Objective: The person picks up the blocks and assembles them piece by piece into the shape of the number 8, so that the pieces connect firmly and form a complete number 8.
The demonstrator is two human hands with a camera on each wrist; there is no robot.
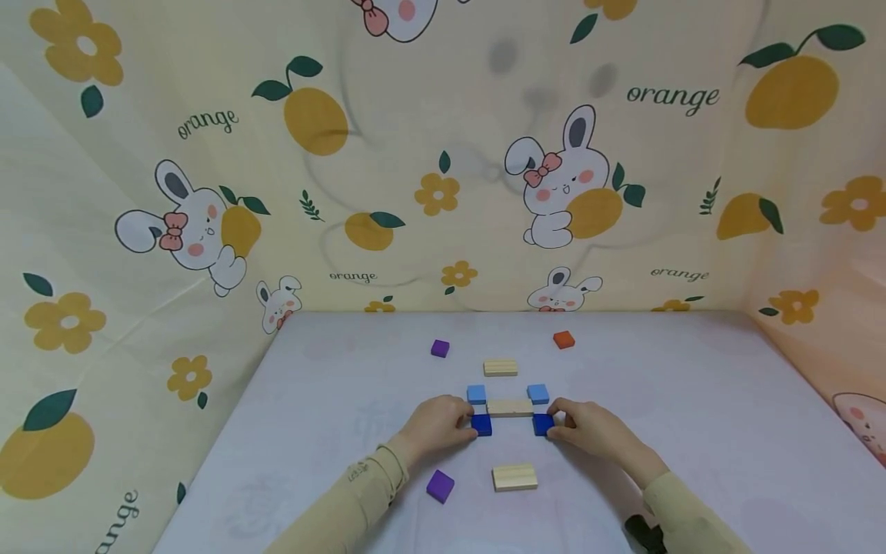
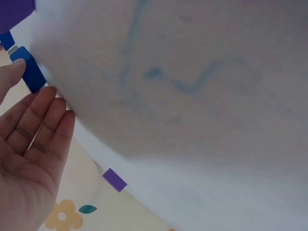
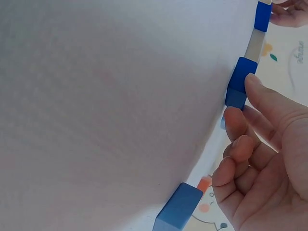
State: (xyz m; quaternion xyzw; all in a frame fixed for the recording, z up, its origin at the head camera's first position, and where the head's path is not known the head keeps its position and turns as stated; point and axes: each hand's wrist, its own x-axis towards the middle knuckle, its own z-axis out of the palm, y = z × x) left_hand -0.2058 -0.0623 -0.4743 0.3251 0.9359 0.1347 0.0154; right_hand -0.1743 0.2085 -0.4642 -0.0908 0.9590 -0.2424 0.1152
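Observation:
Two dark blue blocks lie at the near corners of a pale wooden plank (image 1: 510,408). My left hand (image 1: 439,425) pinches the left dark blue block (image 1: 481,425); in the left wrist view the thumb presses one side of that block (image 2: 30,72) and the fingertips meet its end. My right hand (image 1: 591,427) pinches the right dark blue block (image 1: 543,425), its thumb on one face of the block (image 3: 242,74) and the index finger at its lower end. Just behind stand two light blue blocks, one at the left (image 1: 476,394), another at the right (image 1: 537,393).
One wooden block (image 1: 501,368) lies behind the group, another wooden block (image 1: 514,477) in front. A purple block (image 1: 440,486) sits near the left forearm; a farther purple block (image 1: 440,348) and an orange block (image 1: 564,339) lie toward the patterned backdrop. Another blue block (image 3: 178,208) shows low in the right wrist view.

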